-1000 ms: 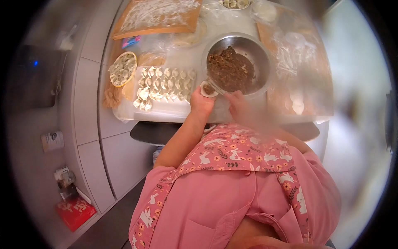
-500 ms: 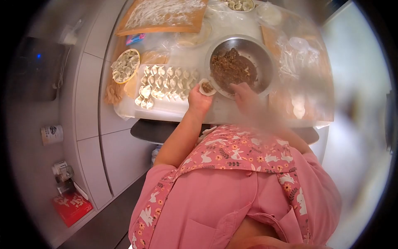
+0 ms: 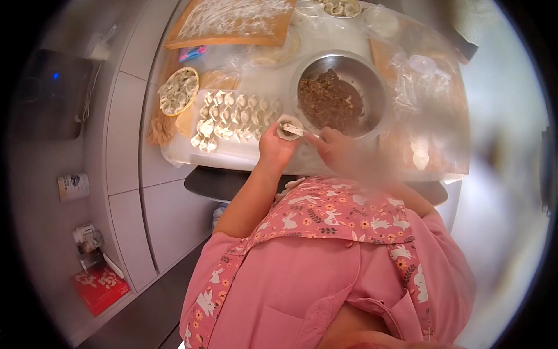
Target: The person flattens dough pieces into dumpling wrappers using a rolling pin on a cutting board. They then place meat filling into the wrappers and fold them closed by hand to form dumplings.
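Observation:
My left hand [image 3: 275,146] holds a round dumpling wrapper [image 3: 283,135] cupped at the fingers, with some brown filling on it. My right hand [image 3: 332,145] grips a small pale spatula [image 3: 293,130], its blade lying over the wrapper. Just behind my right hand is a steel bowl [image 3: 376,110] with brown minced filling [image 3: 332,102] inside. To the left of my left hand, a white tray [image 3: 235,152] carries rows of folded dumplings [image 3: 232,113].
A yellow-rimmed plate of dumplings [image 3: 178,92] stands at the left, and another dumpling plate [image 3: 340,7] at the back. A floured wooden board [image 3: 232,22] lies back left. Plastic film [image 3: 421,87] covers the right side, with a pale piece of dough [image 3: 419,156] there.
My right hand has lifted out of the bowl and moved left and slightly down, bringing the spatula over the wrapper. My left hand still holds the wrapper in nearly the same place.

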Motion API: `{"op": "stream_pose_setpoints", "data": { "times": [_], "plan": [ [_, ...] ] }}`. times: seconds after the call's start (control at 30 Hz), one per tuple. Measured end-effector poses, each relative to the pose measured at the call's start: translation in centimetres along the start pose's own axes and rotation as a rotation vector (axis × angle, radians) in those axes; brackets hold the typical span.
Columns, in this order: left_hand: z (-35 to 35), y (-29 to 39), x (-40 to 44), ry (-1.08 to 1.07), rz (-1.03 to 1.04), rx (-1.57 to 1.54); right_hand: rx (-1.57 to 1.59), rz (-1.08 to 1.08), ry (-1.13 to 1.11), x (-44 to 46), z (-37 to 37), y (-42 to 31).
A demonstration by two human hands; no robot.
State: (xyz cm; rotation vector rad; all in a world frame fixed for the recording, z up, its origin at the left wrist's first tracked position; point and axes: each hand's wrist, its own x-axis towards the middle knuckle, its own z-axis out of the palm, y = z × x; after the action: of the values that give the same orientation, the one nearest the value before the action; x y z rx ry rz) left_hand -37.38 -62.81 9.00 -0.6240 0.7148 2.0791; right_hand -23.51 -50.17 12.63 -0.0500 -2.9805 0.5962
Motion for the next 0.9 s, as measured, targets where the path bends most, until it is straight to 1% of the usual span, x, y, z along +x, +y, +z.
{"op": "stream_pose_setpoints", "data": {
  "times": [0.07, 0.1, 0.13, 0.2, 0.23, 0.3, 0.4, 0.47, 0.5, 0.53, 0.57, 0.6, 0.63, 0.67, 0.7, 0.73, 0.77, 0.8, 0.83, 0.9],
  "plan": [
    [0.6, 0.1, -0.2, -0.069, 0.015, 0.021, -0.01, 0.003, 0.008, -0.1, 0.2, 0.0],
    [-1.0, 0.0, 1.1, -0.07, 0.016, 0.02, -0.022, 0.006, 0.017, -0.1, 0.2, 0.0],
    [-4.0, -0.2, 3.5, -0.268, 0.073, 0.117, -0.024, 0.005, 0.018, -0.2, 0.0, 0.2],
    [-4.6, -0.2, 4.2, -0.469, 0.128, 0.216, 0.013, 0.0, 0.063, -0.4, -0.7, 0.4],
    [-4.5, -0.2, 4.2, -0.459, 0.104, 0.184, 0.01, 0.002, 0.065, -0.3, -1.3, 0.2],
    [-3.9, -0.4, 3.9, -0.45, 0.07, 0.152, 0.11, 0.143, 0.095, -0.2, -2.2, -0.2],
    [-2.0, -0.5, 2.6, -0.475, 0.056, 0.18, 0.091, 0.124, 0.097, -0.1, -1.7, 0.2],
    [0.6, -0.1, 0.6, -0.196, -0.029, -0.001, 0.072, 0.14, 0.088, -0.4, -2.3, 0.0],
    [0.4, -0.2, 0.9, -0.196, -0.027, -0.001, 0.052, 0.159, 0.076, -0.6, -2.6, 0.0],
    [0.1, -0.3, 1.4, -0.221, 0.018, 0.077, 0.052, 0.158, 0.076, -0.6, -2.8, 0.2],
    [-0.1, -0.4, 1.7, -0.246, 0.063, 0.154, 0.15, 0.166, 0.139, -0.7, -3.0, 0.5],
    [0.3, -0.3, 1.4, -0.245, 0.063, 0.153, 0.249, 0.173, 0.202, -0.7, -3.1, 0.8],
    [0.8, -0.3, 1.0, -0.218, 0.022, 0.08, 0.249, 0.174, 0.202, -0.6, -2.8, 1.2],
    [1.3, -0.2, 0.6, -0.191, -0.019, 0.009, 0.43, 0.16, 0.251, -0.5, -2.1, 1.6],
    [1.7, -0.2, 0.3, -0.194, -0.024, 0.013, 0.61, 0.148, 0.303, -0.4, -1.9, 1.8],
    [2.0, -0.3, 0.0, -0.255, -0.054, 0.047, 0.609, 0.152, 0.308, -0.4, -2.1, 1.9],
    [2.2, -0.4, -0.3, -0.315, -0.082, 0.078, 0.718, 0.286, 0.203, -0.5, -2.5, 1.9],
    [2.5, -0.5, -0.6, -0.316, -0.083, 0.078, 0.825, 0.419, 0.095, -0.4, -2.8, 1.9],
    [2.7, -0.5, -0.8, -0.319, -0.075, 0.093, 0.824, 0.418, 0.094, -0.5, -2.6, 2.5],
    [2.6, -0.5, -1.0, -0.32, -0.064, 0.106, 0.872, 0.437, 0.014, -0.6, -2.3, 3.4]
  ]
}}
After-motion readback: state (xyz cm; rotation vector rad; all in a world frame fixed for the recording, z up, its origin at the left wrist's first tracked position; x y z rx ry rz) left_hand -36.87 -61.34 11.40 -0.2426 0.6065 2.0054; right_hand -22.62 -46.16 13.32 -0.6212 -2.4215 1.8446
